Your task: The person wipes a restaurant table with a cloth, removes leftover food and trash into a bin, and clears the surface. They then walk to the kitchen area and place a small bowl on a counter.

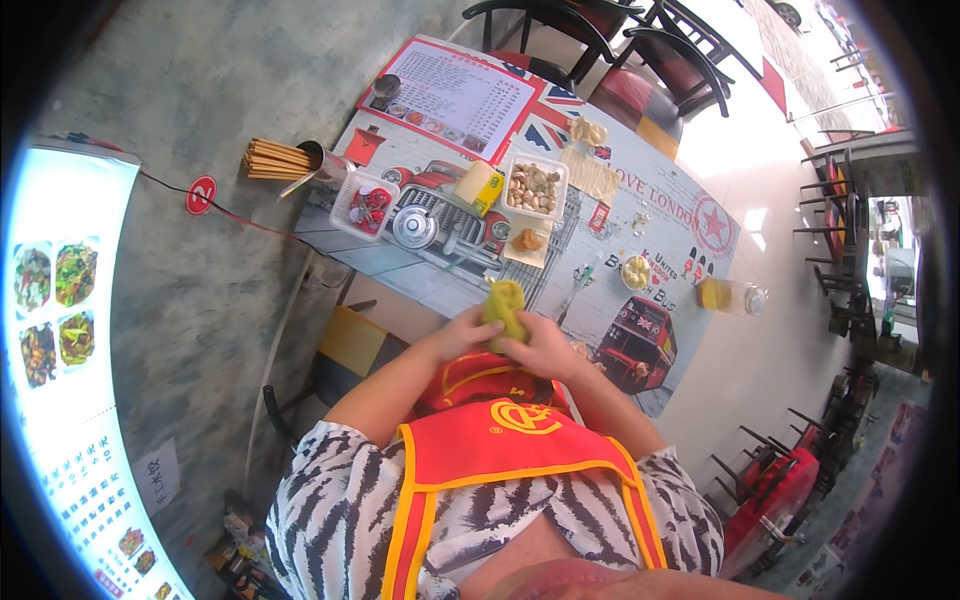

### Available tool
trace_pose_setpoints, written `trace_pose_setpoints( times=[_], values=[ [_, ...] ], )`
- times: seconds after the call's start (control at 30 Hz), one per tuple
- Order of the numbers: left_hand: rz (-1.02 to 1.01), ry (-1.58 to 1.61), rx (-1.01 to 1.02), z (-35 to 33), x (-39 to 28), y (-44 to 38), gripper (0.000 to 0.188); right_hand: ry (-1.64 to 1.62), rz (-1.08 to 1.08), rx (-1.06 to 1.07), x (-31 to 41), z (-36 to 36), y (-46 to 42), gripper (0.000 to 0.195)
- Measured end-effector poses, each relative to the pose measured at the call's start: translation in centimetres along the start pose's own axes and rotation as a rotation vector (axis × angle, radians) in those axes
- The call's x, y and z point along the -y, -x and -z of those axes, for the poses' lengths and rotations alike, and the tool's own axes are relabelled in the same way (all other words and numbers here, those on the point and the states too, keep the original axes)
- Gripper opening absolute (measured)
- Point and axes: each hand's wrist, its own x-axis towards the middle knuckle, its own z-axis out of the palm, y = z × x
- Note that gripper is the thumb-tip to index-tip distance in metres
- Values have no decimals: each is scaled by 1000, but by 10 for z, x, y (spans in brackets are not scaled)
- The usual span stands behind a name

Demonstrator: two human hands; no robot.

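Note:
A folded yellow-green cloth [504, 304] is held in front of my red apron, over the near edge of the table [360, 259]. My left hand [466, 334] grips its left side, with the thumb across the front. From the other side my right hand [546, 346] holds it too. Beyond the cloth, a brown crumpled lump [528, 240] rests on a paper napkin [525, 259]. A white plastic tub [560, 216] of what look like unpeeled garlic cloves stands farther back. Pale peeled pieces fill a small bowl [625, 279] to the right.
At left are a tub [341, 223] of small red-and-silver items, a round metal lid [415, 226] and a metal holder [330, 171] of chopsticks. A yellow tissue pack [487, 193] lies mid-table. A jar [724, 296] of yellow liquid stands near the right edge. Chairs [637, 90] stand beyond.

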Motion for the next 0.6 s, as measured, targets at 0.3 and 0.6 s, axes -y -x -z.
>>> trace_pose_setpoints(
  times=[0.3,0.6],
  values=[
    [-112,-622,-662,104,4,50,37,325,-295,-618,-116,26,-158,39],
    [-39,-733,-644,114,-15,36,40,-50,-318,-702,-112,97,-253,45]
  ],
)
